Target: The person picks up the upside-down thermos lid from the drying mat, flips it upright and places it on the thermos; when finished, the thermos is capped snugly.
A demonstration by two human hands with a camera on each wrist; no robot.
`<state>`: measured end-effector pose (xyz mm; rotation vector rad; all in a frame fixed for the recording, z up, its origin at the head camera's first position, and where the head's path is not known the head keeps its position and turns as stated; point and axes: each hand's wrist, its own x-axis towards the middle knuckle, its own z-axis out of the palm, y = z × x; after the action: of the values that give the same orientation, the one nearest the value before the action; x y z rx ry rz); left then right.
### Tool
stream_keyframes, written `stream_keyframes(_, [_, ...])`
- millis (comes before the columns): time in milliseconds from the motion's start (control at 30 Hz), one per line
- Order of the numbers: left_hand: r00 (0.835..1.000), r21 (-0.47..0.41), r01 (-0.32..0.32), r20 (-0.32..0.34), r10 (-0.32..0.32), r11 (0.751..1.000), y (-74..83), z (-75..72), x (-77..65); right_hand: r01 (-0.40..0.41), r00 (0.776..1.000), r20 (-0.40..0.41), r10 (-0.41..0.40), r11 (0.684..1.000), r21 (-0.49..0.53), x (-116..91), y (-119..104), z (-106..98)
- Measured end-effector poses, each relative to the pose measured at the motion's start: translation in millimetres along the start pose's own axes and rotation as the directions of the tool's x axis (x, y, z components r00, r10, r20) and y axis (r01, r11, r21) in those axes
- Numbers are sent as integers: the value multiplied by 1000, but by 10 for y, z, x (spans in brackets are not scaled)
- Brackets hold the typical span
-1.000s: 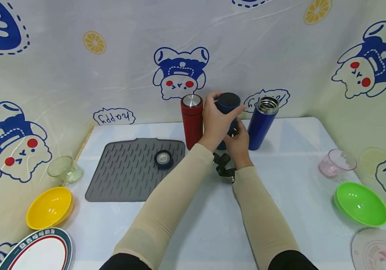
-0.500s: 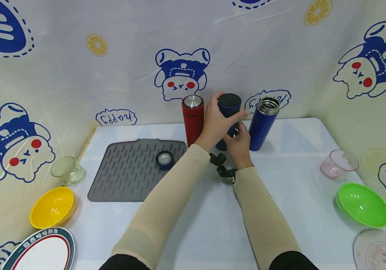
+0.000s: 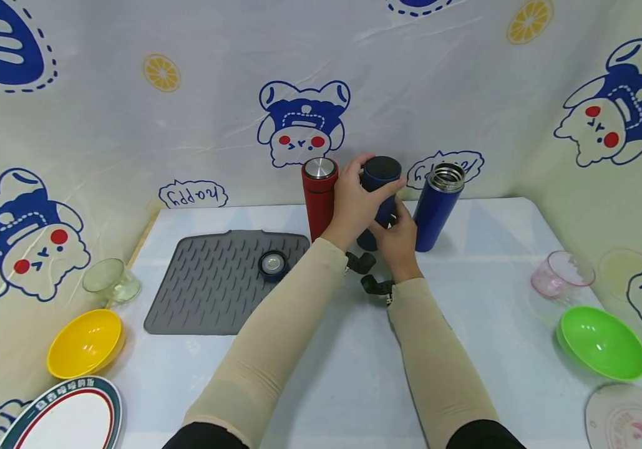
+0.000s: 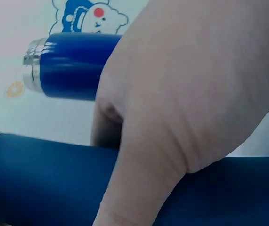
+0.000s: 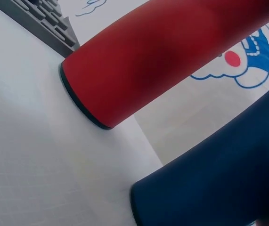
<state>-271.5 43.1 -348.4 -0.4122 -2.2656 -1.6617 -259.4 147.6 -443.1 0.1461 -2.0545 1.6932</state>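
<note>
A dark blue thermos (image 3: 381,171) with a black top is between both hands. My left hand (image 3: 353,201) grips its upper end from the left, the thumb reaching across just below the top. Lower down, my right hand (image 3: 399,240) holds the body; the left wrist view shows its thumb across the dark blue side. In the right wrist view the thermos base (image 5: 143,202) is at the table surface. A red thermos (image 3: 318,196) with a steel-topped lid stands just left of my hands. To their right is a brighter blue thermos (image 3: 437,209), its steel mouth uncovered.
A grey ridged mat (image 3: 203,287) lies on the left, bearing a round dark lid (image 3: 272,264). Along the left edge are a clear glass (image 3: 111,280), yellow bowl (image 3: 86,343) and plate (image 3: 68,418). On the right are a pink glass (image 3: 559,274), green bowl (image 3: 601,343) and pale plate (image 3: 629,415).
My left thumb has shifted slightly left across the upper end of the dark blue thermos since half a second ago. The right hand and the other things stay in place.
</note>
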Motion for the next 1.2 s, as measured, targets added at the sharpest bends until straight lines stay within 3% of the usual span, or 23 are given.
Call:
stream_keyframes(233, [993,34,37,114,-41,999,53,-71,4,-56,998,37,54,998,39,-57,-226,-45])
stream_keyframes(467, [996,71,32,82,-38,997,53,-32,-41,-29,999,37,30,999,-32,-7,0,-41])
stream_keyframes(600, [995,66,22,91,-28,998,61,5,-79,15,1000,23,-13,995,-98,6,35,-42])
stream_keyframes(833, [996,54,2,93,-7,999,29,6,-145,58,998,12,-57,992,-114,-15,70,-18])
stream_keyframes(1067, [991,100,-37,131,23,994,91,-104,-239,120,992,-13,-123,985,-121,-1,84,-6])
stream_keyframes(1200, [986,111,-52,162,33,992,173,-199,-307,115,993,-12,-117,984,-138,7,93,-9])
